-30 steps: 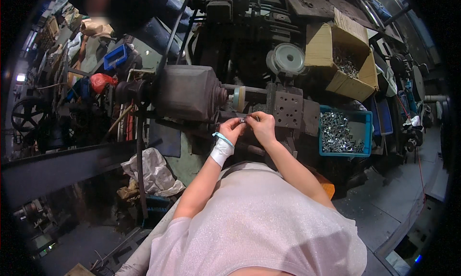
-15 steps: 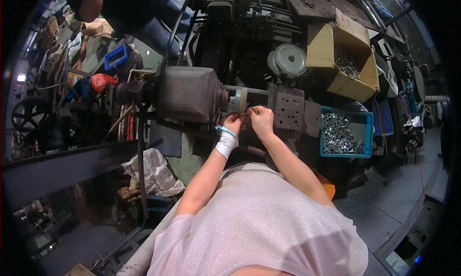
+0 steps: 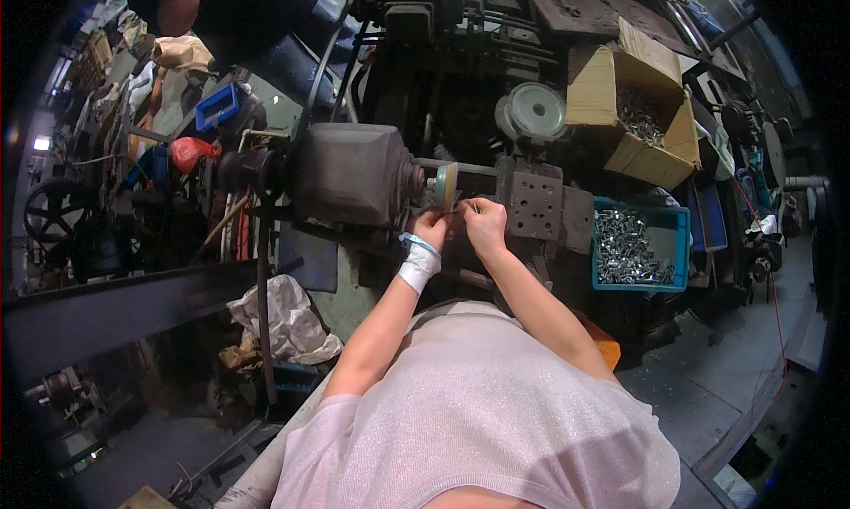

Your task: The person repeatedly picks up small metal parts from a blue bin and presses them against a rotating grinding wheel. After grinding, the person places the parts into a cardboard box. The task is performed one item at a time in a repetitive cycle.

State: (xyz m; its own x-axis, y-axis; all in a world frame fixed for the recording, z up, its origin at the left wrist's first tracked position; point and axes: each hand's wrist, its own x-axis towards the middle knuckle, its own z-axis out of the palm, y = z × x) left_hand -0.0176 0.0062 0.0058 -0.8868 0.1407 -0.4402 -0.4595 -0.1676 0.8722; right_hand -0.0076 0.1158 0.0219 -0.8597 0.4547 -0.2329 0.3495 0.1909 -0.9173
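My left hand (image 3: pixel 431 228), with a white wrap and a pale blue band at the wrist, is closed just below a thin round wheel (image 3: pixel 445 187) on the machine's spindle. Close beside it on the right, my right hand (image 3: pixel 483 221) has its fingers pinched together. Both sets of fingertips almost meet at the wheel's lower edge. Whatever they hold is too small and dark to make out. The wheel has a pale blue face and a yellowish rim, and it sticks out from a dark, boxy machine housing (image 3: pixel 345 174).
Right of my hands is a metal block (image 3: pixel 536 204) with several holes. A blue-green bin (image 3: pixel 682 243) holds shiny metal parts (image 3: pixel 624 248). Behind it, an open cardboard box (image 3: pixel 591 84) contains more small parts. A round metal disc (image 3: pixel 536 111) stands behind the block. Another person (image 3: pixel 239 9) is at the far left.
Both hands stay at the wheel's lower edge, with only a very slight shift of the fingers. The whole view has moved a little.
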